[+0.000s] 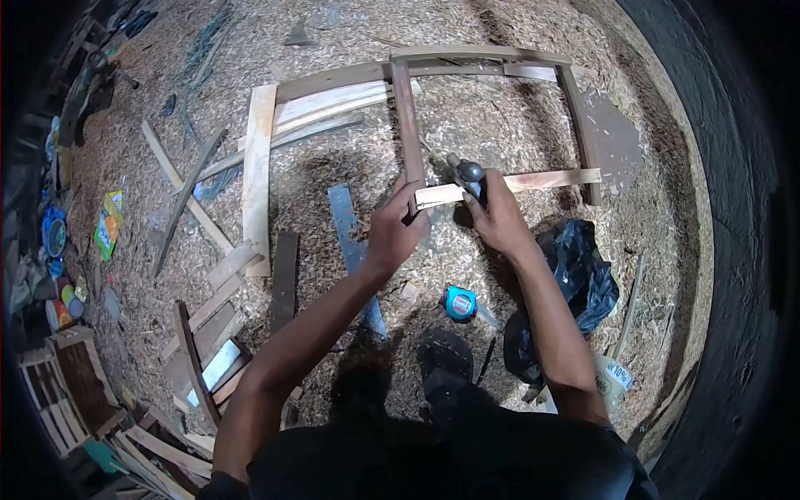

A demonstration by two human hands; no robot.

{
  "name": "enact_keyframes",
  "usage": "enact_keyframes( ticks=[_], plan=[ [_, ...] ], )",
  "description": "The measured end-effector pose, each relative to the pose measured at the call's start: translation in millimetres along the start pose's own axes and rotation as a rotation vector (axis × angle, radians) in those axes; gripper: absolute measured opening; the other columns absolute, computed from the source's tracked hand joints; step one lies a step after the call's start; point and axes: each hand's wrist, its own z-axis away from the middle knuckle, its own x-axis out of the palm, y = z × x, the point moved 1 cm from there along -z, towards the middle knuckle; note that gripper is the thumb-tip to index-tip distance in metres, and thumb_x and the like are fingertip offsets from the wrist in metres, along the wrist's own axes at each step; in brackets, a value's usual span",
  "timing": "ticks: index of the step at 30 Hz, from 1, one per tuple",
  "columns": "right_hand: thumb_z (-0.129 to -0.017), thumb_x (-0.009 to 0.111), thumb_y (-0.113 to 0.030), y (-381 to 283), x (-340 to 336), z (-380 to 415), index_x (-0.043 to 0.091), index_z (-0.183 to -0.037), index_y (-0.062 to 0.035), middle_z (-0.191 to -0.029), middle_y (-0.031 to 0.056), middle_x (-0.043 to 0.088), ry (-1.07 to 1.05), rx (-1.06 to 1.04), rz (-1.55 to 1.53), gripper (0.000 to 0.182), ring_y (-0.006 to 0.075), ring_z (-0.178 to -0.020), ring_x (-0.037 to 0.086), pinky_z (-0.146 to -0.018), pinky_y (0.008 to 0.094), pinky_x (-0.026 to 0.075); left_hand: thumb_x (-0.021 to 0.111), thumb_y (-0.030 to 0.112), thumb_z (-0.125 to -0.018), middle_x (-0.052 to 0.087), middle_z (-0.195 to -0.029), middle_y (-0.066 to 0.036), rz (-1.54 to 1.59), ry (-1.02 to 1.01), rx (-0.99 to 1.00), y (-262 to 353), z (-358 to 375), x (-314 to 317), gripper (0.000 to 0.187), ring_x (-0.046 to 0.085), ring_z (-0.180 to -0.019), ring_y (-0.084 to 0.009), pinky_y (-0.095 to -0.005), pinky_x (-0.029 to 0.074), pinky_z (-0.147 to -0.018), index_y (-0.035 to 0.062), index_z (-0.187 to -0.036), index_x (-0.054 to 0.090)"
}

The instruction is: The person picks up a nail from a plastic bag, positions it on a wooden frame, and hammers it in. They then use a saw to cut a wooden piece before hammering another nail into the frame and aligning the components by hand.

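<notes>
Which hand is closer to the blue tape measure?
Right. The right hand is just above the tape measure, holding a tool; the left hand is farther left, gripping the wooden slat.

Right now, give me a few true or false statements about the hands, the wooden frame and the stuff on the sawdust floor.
1. The left hand has its grip on the end of the pale wooden slat. True.
2. The right hand is empty. False: it holds a dark metal hammer.
3. The blue round tape measure lies on the sawdust near the person's foot. True.
4. The black plastic bag hangs on the dark curved wooden frame. False: it lies on the floor, beside the right forearm.
</notes>
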Motion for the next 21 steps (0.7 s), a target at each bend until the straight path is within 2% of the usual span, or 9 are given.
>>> enact_keyframes(
  ticks=[2,7,8,11,12,15,19,20,21],
  plan=[
    [-0.092,0.064,-0.007,-0.3,-1.8,4.0,0.045,-0.11,0.0021,-0.102,0.0301,0.056,0.02,-0.014,-0.011,0.028,0.052,-0.096,0.056,-0.081,0.0536,0.045,0.072,-0.003,-0.089,0.061,-0.138,-0.02,-0.005,-0.092,-0.075,14.3,1.1,-9.4,0.042,0.063,-0.121,-0.0227,-0.0318,0.057,-0.099,-0.0042,-0.13,0.062],
    [-0.092,0.065,-0.006,-0.4,-15.2,7.4,0.046,-0.111,0.0021,-0.099,0.0291,0.057,0.046,-0.014,-0.012,0.028,0.0511,-0.095,0.057,-0.08,0.0529,0.046,0.076,0.002,-0.087,0.061,-0.138,-0.02,0.103,-0.117,-0.115,17.4,1.9,-0.4,0.044,0.063,-0.123,-0.0239,-0.0325,0.056,-0.099,-0.0043,-0.128,0.062],
    [-0.091,0.065,-0.004,8.4,-13.1,5.8,0.046,-0.115,0.0037,-0.11,0.0301,0.055,0.02,0.009,0.026,0.031,0.0515,-0.096,0.057,-0.083,0.0524,0.047,0.078,0.003,-0.086,0.061,-0.138,-0.021,0.106,-0.119,-0.149,17.1,-0.7,1.6,0.045,0.063,-0.124,-0.0258,-0.034,0.055,-0.099,-0.0042,-0.128,0.063],
    [-0.09,0.065,0.0,-2.3,-11.0,10.8,0.045,-0.119,0.0057,-0.122,0.0304,0.05,0.178,-0.146,0.12,0.036,0.053,-0.1,0.057,-0.088,0.0523,0.047,0.081,0.008,-0.082,0.059,-0.136,-0.023,-0.225,-0.069,0.143,20.8,-1.0,-4.9,0.046,0.06,-0.128,-0.0346,-0.041,0.051,-0.103,-0.0019,-0.124,0.064],
    [-0.089,0.065,0.002,-9.3,-10.1,19.8,0.045,-0.124,0.0074,-0.129,0.0299,0.045,0.182,-0.07,0.122,0.04,0.0539,-0.105,0.056,-0.091,0.0517,0.048,0.082,0.009,-0.081,0.058,-0.135,-0.023,-0.216,-0.068,0.176,21.7,-1.8,-6.9,0.045,0.058,-0.128,-0.0365,-0.0423,0.048,-0.104,-0.0011,-0.122,0.065],
    [-0.089,0.066,0.003,-25.5,-7.4,38.0,0.046,-0.126,0.0079,-0.13,0.0299,0.045,0.276,-0.199,0.194,0.042,0.0541,-0.103,0.057,-0.089,0.0521,0.049,0.081,0.009,-0.08,0.054,-0.132,-0.021,-0.217,-0.074,0.26,17.6,-0.6,-11.0,0.043,0.052,-0.128,-0.0393,-0.0445,0.044,-0.106,0.0011,-0.119,0.064],
    [-0.096,0.062,-0.005,-35.7,-2.1,52.3,0.048,-0.126,0.0059,-0.108,0.0325,0.06,0.241,-0.05,0.033,0.035,0.0502,-0.092,0.063,-0.082,0.0528,0.05,0.078,0.006,-0.082,0.052,-0.13,-0.019,-0.24,-0.125,0.307,11.1,-1.6,-12.4,0.044,0.051,-0.129,-0.0373,-0.0436,0.043,-0.107,0.0019,-0.123,0.061],
    [-0.099,0.06,-0.009,-42.4,-1.2,55.4,0.049,-0.124,0.0054,-0.09,0.0308,0.064,0.25,0.031,-0.068,0.03,0.0491,-0.084,0.066,-0.072,0.0515,0.052,0.077,0.006,-0.083,0.052,-0.13,-0.019,-0.25,-0.115,0.303,12.1,0.7,-11.1,0.044,0.051,-0.129,-0.0373,-0.0436,0.042,-0.107,0.0016,-0.123,0.061],
    [-0.1,0.06,-0.009,-47.6,-2.5,55.9,0.049,-0.123,0.0055,-0.089,0.0306,0.064,0.23,0.052,-0.073,0.03,0.0494,-0.082,0.067,-0.07,0.051,0.052,0.077,0.006,-0.083,0.052,-0.13,-0.019,-0.26,-0.105,0.303,13.9,0.6,-10.5,0.044,0.051,-0.129,-0.0372,-0.0435,0.042,-0.107,0.0013,-0.124,0.06]
  ],
)
